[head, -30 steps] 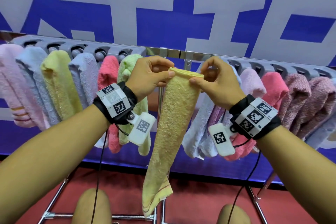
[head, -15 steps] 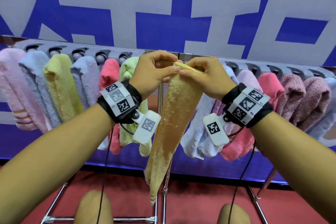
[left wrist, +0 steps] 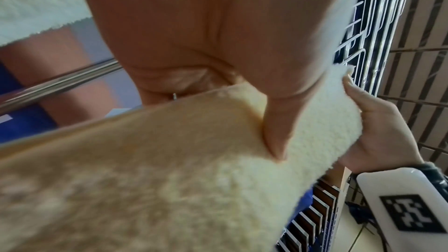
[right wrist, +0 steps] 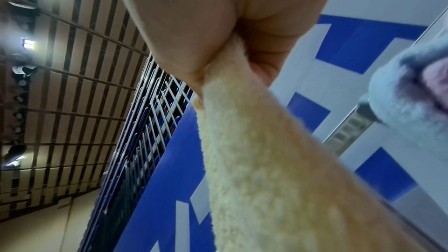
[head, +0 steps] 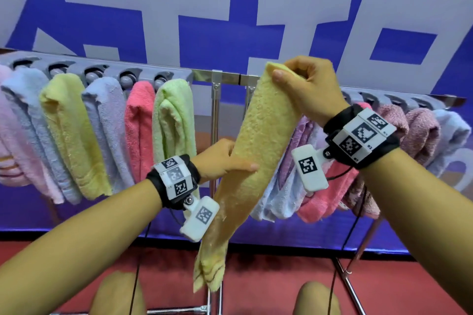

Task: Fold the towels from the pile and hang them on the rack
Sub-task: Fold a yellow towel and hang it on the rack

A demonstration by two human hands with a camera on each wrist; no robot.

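L hand (head: 222,158) slid down yellow towel (head: 258,140); R hand (head: 307,84) still pinching top

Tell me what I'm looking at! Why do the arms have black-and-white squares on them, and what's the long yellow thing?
These are a person's two arms, not a machine. The big picture comes from a camera on their head. The other two come from small cameras strapped on each wrist, and the squares are printed tags on those wrist straps.

The long yellow thing is a yellow towel, folded narrow. The right hand pinches its top end, and the left hand grips its middle. Behind is a rack with pink, blue, yellow and green hung towels draped over it. There is a bare gap in the rack's middle, probably where this one goes.
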